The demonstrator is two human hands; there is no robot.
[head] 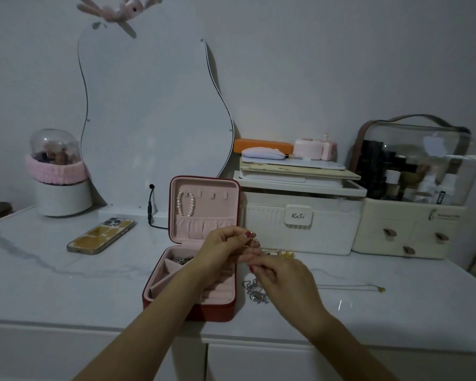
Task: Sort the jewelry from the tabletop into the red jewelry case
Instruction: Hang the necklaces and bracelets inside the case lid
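Note:
The red jewelry case (160, 298) stands open on the white tabletop, pink inside. A pearl bracelet (185, 203) hangs in its lid and a dark silver piece (182, 259) lies in a back compartment. My left hand (226, 250) and my right hand (283, 279) meet just right of the case, above the tabletop. Both pinch a small thin silver piece (254, 242) between their fingertips. Silver jewelry (256, 292) lies in a heap under my right hand. Gold pieces (285, 254) lie behind it. A thin gold necklace (352, 287) stretches to the right.
A phone (102, 235) lies left of the case, with a cable (151, 207) behind it. A wavy mirror (151, 119) leans on the wall. A white box (300, 224) and a cosmetics organizer (412, 229) stand at the back right, a domed holder (58, 174) at the back left.

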